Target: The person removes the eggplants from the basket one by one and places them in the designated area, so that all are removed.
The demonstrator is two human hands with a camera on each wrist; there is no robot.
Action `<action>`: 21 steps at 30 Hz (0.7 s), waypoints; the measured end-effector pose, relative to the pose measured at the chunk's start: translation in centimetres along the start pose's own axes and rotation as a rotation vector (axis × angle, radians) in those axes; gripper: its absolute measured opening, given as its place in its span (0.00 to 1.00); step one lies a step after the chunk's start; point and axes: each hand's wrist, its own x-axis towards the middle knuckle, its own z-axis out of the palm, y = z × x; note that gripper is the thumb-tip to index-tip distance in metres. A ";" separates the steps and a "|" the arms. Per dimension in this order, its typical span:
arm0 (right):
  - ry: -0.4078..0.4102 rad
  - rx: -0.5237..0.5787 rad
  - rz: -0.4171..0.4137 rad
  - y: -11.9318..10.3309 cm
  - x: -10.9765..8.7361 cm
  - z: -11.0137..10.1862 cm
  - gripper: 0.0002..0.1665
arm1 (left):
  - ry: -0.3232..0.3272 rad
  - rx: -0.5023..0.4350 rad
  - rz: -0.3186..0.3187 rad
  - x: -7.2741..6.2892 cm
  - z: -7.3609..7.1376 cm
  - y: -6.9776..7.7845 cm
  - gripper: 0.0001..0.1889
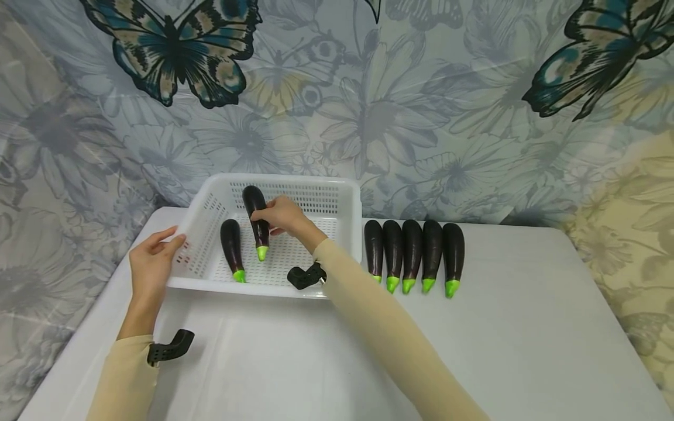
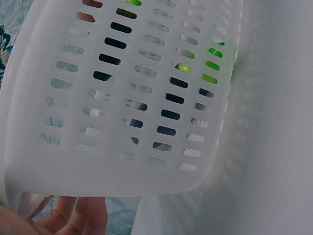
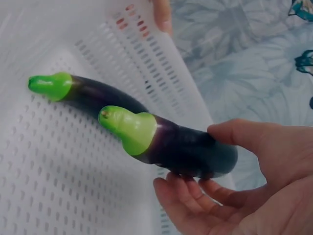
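Observation:
My right hand [image 1: 286,215] holds a dark purple eggplant [image 1: 255,211] with a bright green stem end, thumb on one side and fingers on the other. It is over the inside of a white perforated plastic basket [image 1: 342,234]. A second eggplant [image 1: 230,245] lies in the basket to the left; in the right wrist view the held eggplant [image 3: 183,149] partly covers the lying eggplant [image 3: 100,95]. At the basket's left end, my left hand [image 1: 152,263] grips the rim between thumb and fingers. Its fingers [image 2: 73,215] show past the basket wall [image 2: 146,183] in the left wrist view.
Several more eggplants [image 1: 412,251] lie side by side in a row right of the basket, green ends toward me. Everything stands on a white table [image 1: 526,327]. Behind it hangs a cloth [image 1: 400,117] printed with flowers and butterflies.

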 end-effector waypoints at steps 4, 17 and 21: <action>0.001 -0.005 -0.007 -0.3 -0.6 -0.9 0.29 | -0.002 -0.005 -0.008 0.0 0.0 0.0 0.23; -0.001 -0.007 -0.043 -0.3 -2.6 -4.5 0.32 | -0.010 -0.010 -0.012 -0.1 0.0 0.1 0.24; -0.007 -0.013 -0.060 0.1 -3.3 -5.4 0.32 | -0.016 -0.002 -0.009 -0.1 0.0 0.0 0.24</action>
